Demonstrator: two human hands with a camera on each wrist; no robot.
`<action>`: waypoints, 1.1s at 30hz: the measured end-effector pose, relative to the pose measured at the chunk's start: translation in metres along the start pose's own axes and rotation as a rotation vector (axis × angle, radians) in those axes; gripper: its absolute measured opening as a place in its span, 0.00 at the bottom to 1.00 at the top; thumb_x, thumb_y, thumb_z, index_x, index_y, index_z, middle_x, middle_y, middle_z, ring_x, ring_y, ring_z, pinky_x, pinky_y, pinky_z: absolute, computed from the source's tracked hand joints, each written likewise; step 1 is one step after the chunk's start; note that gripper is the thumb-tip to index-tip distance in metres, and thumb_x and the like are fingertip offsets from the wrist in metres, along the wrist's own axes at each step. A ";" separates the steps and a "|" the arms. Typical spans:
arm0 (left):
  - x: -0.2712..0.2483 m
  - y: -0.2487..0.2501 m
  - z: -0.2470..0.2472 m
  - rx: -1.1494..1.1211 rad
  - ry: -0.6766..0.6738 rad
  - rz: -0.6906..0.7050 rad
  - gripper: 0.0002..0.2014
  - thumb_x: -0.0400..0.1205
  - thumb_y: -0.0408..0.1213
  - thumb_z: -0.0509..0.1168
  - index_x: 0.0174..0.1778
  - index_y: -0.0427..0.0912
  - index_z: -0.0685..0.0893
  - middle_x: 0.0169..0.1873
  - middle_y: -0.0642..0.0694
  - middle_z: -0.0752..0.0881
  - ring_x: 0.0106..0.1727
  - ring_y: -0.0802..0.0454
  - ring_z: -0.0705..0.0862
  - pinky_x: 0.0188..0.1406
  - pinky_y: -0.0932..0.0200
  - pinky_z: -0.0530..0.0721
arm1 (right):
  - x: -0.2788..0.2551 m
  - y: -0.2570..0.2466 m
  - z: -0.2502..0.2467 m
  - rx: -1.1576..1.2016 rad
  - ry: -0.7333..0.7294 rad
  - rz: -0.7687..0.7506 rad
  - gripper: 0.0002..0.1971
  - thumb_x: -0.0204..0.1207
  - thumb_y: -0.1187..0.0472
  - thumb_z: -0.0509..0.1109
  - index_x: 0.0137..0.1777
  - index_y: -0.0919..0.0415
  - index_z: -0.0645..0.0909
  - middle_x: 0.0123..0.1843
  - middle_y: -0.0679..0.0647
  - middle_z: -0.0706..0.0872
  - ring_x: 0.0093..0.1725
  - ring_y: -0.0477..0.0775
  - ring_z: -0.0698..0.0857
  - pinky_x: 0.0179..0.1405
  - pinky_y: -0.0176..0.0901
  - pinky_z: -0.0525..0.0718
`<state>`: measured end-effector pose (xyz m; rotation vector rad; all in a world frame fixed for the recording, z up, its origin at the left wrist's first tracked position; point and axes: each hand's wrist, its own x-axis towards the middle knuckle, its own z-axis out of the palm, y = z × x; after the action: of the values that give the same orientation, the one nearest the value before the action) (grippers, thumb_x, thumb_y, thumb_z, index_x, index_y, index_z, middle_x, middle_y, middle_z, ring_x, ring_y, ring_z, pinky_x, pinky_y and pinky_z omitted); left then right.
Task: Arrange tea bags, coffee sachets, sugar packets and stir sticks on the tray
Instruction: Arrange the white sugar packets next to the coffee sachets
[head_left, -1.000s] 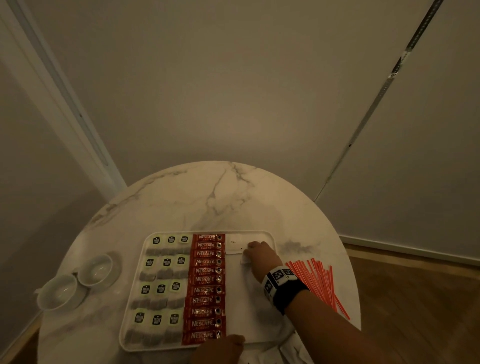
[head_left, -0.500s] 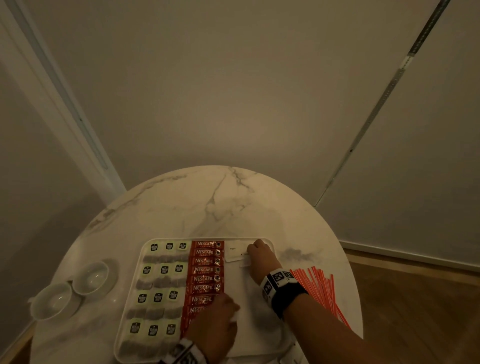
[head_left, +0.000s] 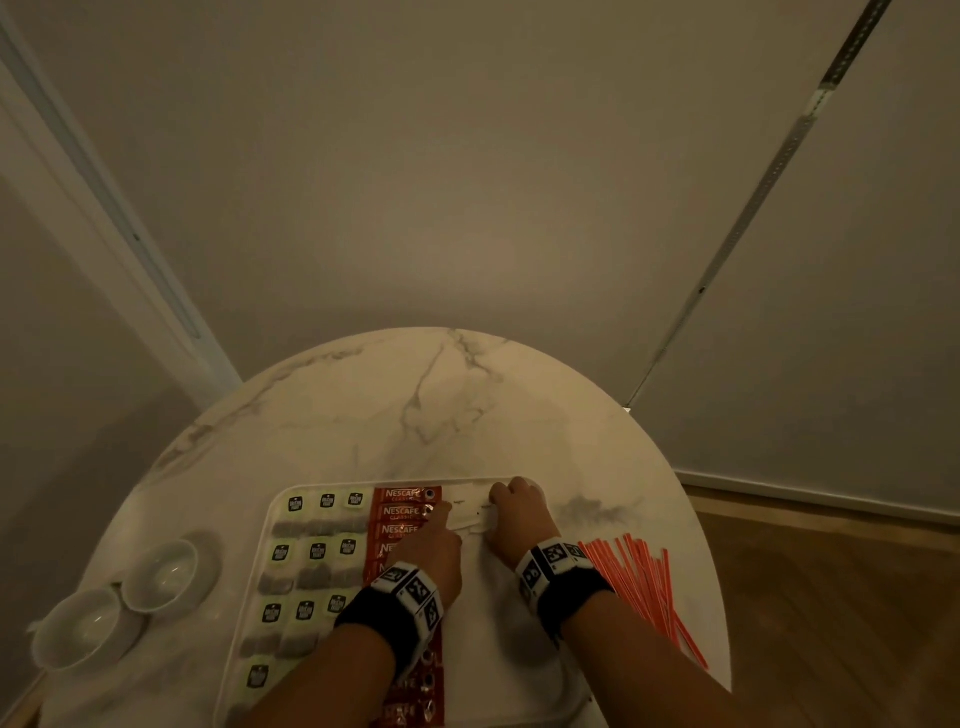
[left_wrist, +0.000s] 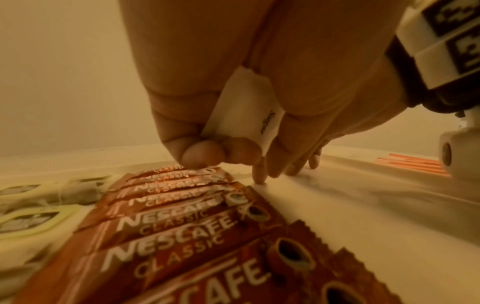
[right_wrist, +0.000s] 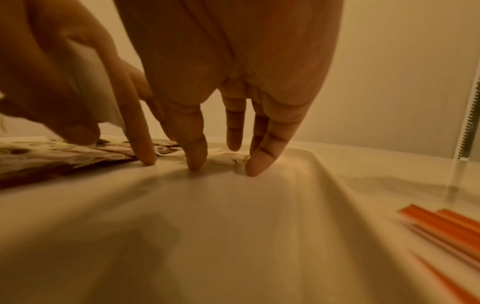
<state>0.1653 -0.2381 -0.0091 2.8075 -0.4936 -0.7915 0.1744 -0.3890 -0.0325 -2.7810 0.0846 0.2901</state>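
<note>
Two white cups (head_left: 122, 603), far left on the round marble table (head_left: 415, 395), touching each other and clear of the tray. White tray (head_left: 519, 670), near edge of the table. Tea bags (head_left: 317, 553), left part of the tray, three across in rows, green tags toward the far side. Coffee sachets (head_left: 402, 512), red, one column just right of the tea bags, each overlapping its neighbour. Left hand (head_left: 431, 551), over the column: in the left wrist view the thumb and curled fingers clamp a spare sugar packet (left_wrist: 241, 115) against the palm, while the index finger stretches down to the tray floor beside the sachets. Sugar packets (head_left: 470, 512), white, flat at the tray's far right corner, between the two hands; how many lie there cannot be told. Right hand (head_left: 519, 512), fingers straight and spread, holding nothing, tips pressing the tray floor and the edge of the laid packets. Stir sticks (head_left: 644, 587), orange, loose fan on the table right of the tray, none yet on it. Risks, as judged: fingertip pushes from both sides could buckle or overlap the light packets; the left wrist hangs low over the coffee column and could drag sachets askew; the clamped packet could slip out and land crooked.
</note>
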 end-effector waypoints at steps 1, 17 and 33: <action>0.002 -0.002 0.002 -0.021 0.003 -0.003 0.19 0.84 0.33 0.55 0.72 0.44 0.75 0.83 0.48 0.51 0.74 0.46 0.72 0.72 0.51 0.73 | 0.001 0.000 0.000 -0.002 -0.004 -0.002 0.17 0.76 0.62 0.67 0.64 0.57 0.74 0.65 0.57 0.73 0.67 0.59 0.72 0.66 0.46 0.74; 0.016 -0.011 0.015 -0.163 0.060 -0.039 0.28 0.83 0.33 0.57 0.81 0.43 0.60 0.79 0.48 0.63 0.67 0.46 0.79 0.70 0.52 0.76 | 0.005 0.002 0.002 0.035 0.009 0.020 0.15 0.73 0.57 0.70 0.60 0.56 0.78 0.61 0.56 0.75 0.65 0.59 0.73 0.67 0.47 0.74; 0.013 -0.005 0.017 -0.144 0.054 -0.016 0.28 0.81 0.36 0.58 0.79 0.44 0.65 0.77 0.48 0.71 0.71 0.50 0.76 0.73 0.56 0.74 | 0.005 -0.001 0.000 0.045 0.019 0.041 0.18 0.72 0.53 0.72 0.60 0.57 0.77 0.61 0.56 0.77 0.64 0.60 0.74 0.67 0.48 0.74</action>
<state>0.1679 -0.2399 -0.0309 2.6948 -0.3898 -0.7224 0.1790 -0.3885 -0.0329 -2.7402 0.1505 0.2688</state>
